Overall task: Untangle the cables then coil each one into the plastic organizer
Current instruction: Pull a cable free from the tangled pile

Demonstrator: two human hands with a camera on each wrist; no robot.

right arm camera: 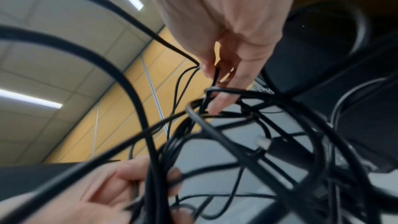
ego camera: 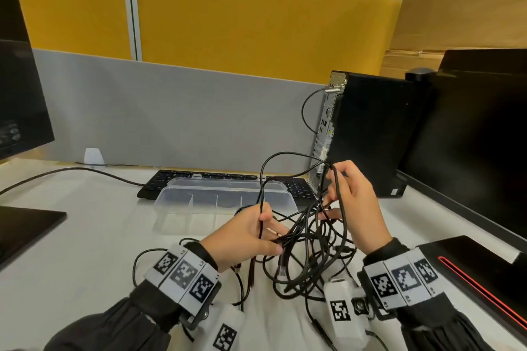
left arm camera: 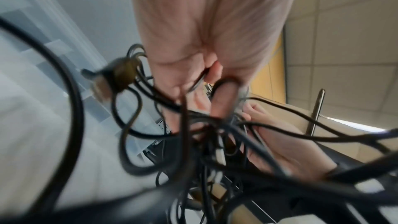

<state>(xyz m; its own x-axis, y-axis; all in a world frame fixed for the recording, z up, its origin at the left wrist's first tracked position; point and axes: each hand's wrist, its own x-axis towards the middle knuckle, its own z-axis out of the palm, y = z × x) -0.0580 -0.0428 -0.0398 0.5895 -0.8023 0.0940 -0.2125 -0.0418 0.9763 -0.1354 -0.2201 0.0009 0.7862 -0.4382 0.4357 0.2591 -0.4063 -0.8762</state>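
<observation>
A tangle of black cables (ego camera: 306, 253) hangs between both hands above the white desk, with loops trailing onto it. My left hand (ego camera: 251, 235) grips a bunch of strands, thumb and fingers curled round them (left arm camera: 206, 81). My right hand (ego camera: 350, 202) is raised higher and pinches a loop of cable near its top (right arm camera: 215, 72), other strands draped over its fingers. The clear plastic organizer (ego camera: 176, 202) with dividers lies open just beyond the hands, its lid resting on a keyboard. A clear-tipped network plug (ego camera: 282, 268) dangles in the tangle.
A black keyboard (ego camera: 159, 182) lies behind the organizer. A desktop tower (ego camera: 368, 134) and a monitor (ego camera: 470, 134) stand at the right, with a monitor base (ego camera: 467, 268) near my right wrist. Another monitor (ego camera: 20, 111) and base (ego camera: 20, 231) are at the left.
</observation>
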